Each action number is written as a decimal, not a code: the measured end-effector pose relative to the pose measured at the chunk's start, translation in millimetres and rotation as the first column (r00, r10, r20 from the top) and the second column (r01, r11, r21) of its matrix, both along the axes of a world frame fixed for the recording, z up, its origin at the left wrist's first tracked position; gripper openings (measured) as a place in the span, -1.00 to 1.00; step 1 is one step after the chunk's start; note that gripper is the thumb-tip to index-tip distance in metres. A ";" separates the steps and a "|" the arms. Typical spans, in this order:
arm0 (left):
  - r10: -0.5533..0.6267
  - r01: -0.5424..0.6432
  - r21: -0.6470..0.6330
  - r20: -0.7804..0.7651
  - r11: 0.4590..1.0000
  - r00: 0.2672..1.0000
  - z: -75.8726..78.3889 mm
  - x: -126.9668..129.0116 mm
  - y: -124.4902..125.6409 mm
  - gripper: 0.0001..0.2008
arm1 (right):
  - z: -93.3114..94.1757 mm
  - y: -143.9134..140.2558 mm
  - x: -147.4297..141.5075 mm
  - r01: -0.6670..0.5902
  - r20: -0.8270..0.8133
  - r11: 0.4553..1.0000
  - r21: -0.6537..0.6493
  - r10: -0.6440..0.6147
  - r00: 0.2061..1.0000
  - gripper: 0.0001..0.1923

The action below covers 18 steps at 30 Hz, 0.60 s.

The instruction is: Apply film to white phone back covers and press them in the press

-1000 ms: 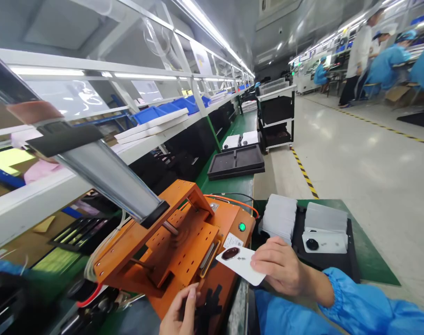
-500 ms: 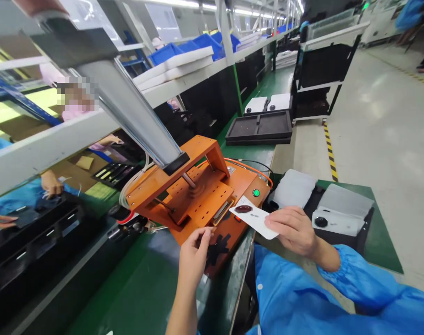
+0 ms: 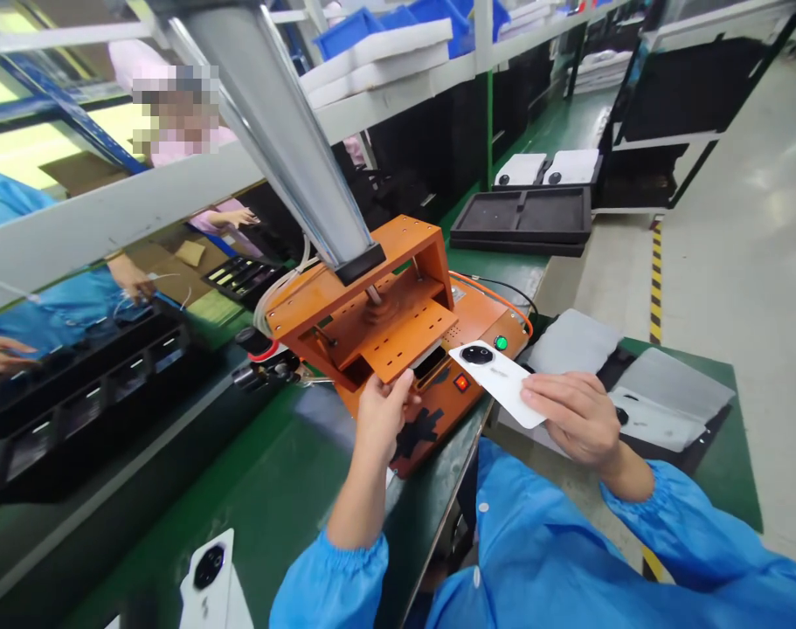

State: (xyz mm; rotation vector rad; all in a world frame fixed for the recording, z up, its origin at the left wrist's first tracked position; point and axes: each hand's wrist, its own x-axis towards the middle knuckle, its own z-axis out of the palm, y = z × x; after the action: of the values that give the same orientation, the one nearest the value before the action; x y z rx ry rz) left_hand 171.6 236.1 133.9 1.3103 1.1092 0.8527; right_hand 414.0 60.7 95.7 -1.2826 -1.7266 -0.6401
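My right hand (image 3: 577, 419) grips the lower end of a white phone back cover (image 3: 502, 384) with a round black camera area. The cover is held tilted in front of an orange press (image 3: 398, 323). My left hand (image 3: 385, 411) is at the front of the press, beside the slot under its upper plate. Its fingers are curled with the thumb close to them; whatever they hold, if anything, is hidden. A dark piece (image 3: 430, 367) shows in the slot beside the left fingertips.
The press has a green button (image 3: 501, 343), a red switch (image 3: 461, 383) and a large cylinder (image 3: 286, 131). White covers (image 3: 214, 581) lie at lower left. More covers (image 3: 660, 415) and translucent sheets are at right. A black tray (image 3: 521, 218) stands behind. Co-workers' hands (image 3: 132, 278) are at left.
My left hand has moved up and in towards the press slot. My right hand still holds the cover, whose camera area now looks black instead of reddish. The view has shifted, bringing lower-left covers into sight.
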 end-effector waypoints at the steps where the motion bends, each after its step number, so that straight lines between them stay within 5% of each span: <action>1: 0.000 0.001 -0.029 0.041 1.000 0.999 2.7 7.3 2.8 -0.41 | -0.3 1.1 0.1 0.004 0.003 1.000 -0.004 -0.004 1.000 -0.54; 7: 0.165 -0.148 -0.090 0.216 0.985 0.963 13.3 48.4 20.4 -0.48 | -5.1 27.1 -0.7 -0.001 0.026 1.000 0.008 0.000 1.000 -0.52; 11: 0.225 -0.204 -0.105 0.252 0.973 0.941 16.4 49.0 14.7 -0.57 | -10.5 64.5 -3.2 -0.057 0.015 0.998 0.035 0.056 0.998 -0.58; 18: 0.039 -0.028 -0.092 0.122 0.995 0.992 -11.5 -24.8 -98.2 -0.64 | -1.2 145.5 -21.3 -0.164 0.092 0.986 -0.032 0.167 0.982 -0.69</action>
State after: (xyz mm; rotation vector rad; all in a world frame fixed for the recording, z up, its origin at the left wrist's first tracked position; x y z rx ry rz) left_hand 146.8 138.0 122.4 1.1518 1.0626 0.8864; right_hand 392.7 206.2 94.5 -1.1257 -1.9009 -0.5926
